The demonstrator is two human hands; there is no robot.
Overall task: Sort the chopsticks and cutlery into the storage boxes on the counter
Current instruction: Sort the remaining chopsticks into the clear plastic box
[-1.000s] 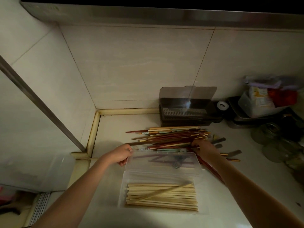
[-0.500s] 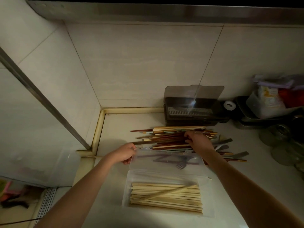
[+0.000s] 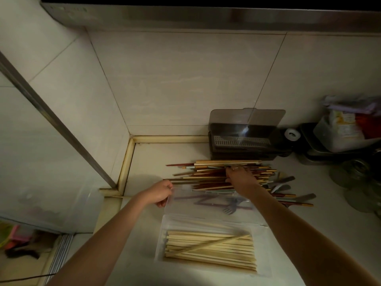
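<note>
Dim kitchen corner: pale tiled walls meet a light counter [image 3: 321, 219] edged with a yellowed sealing strip [image 3: 127, 162].

A clear plastic storage box [image 3: 160, 240] sits on the near part of the counter, holding a layer of pale bamboo chopsticks [image 3: 210, 250], one of them lying diagonally across the rest. Its transparent lid [image 3: 185, 203] stands raised at the far edge. Through the lid a fork [image 3: 231, 207] and dark utensil handles are visible; their exact position behind it cannot be determined.

The left hand [image 3: 159, 193] grips the lid's left edge, fingers curled round it. The right hand [image 3: 240, 179] reaches over the lid onto the mixed pile of red-brown and pale chopsticks [image 3: 206, 174] lying loose on the counter beyond the box. Its fingers are bent down into the pile; whether they have closed on a chopstick cannot be determined.

Grey-handled cutlery [image 3: 286, 180] lies at the right end of the pile. A dark storage box [image 3: 243, 145] with a smoked flip-up lid stands against the back wall, just behind the pile. At far right sit a white container [image 3: 342, 135] and glass jars [image 3: 354, 172].
</note>
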